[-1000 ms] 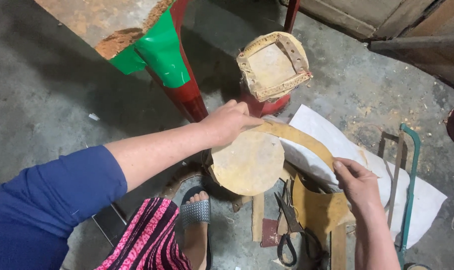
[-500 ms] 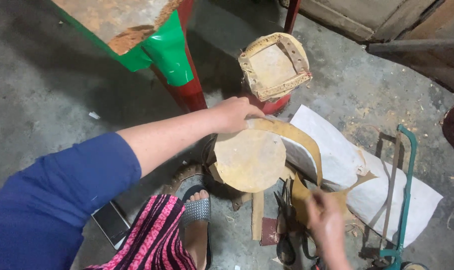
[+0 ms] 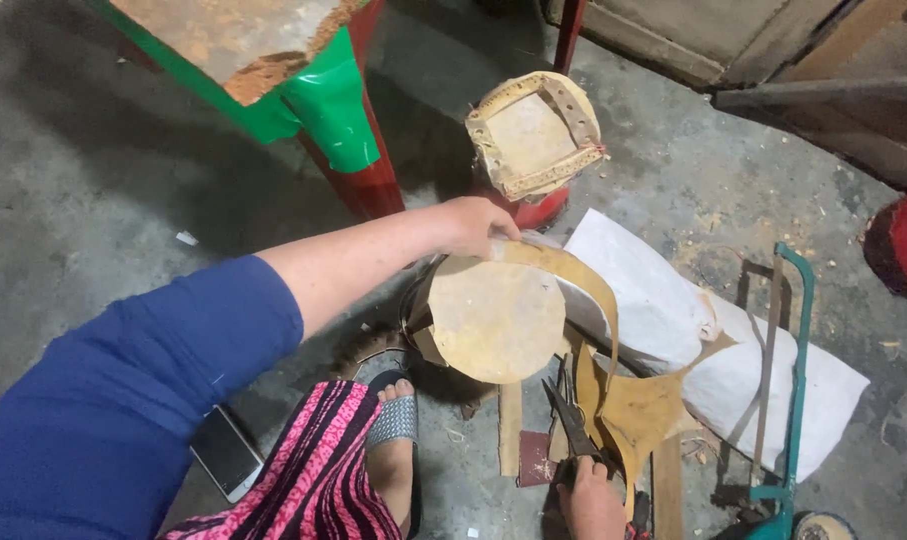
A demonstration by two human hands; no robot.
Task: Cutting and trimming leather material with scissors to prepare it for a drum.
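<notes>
Left hand [image 3: 473,225] is clenched on the far edge of the round tan leather disc [image 3: 495,318], fingers curled over the rim where the tan leather strip [image 3: 583,285] peels off it. Disc sits face-up, just near of that hand, above the person's sandalled foot [image 3: 393,425].

Right hand [image 3: 591,500] is at the near edge of view, closed around the handles of the dark metal scissors [image 3: 571,420]; blades point away from the person, toward the disc's near-right edge. Fingers mostly out of frame, grip detail unclear.

The strip arcs from the left hand rightward and down into an irregular tan leather offcut [image 3: 645,410], just right of the scissor blades. So the leather spans both hands: disc by the left, offcut by the right.

Around them: white sheet [image 3: 673,310] under the leather, green-framed hacksaw [image 3: 795,370] to the right, leather-topped red stool [image 3: 533,135] beyond, black phone [image 3: 225,452] on the concrete floor [image 3: 93,200] at near left.
</notes>
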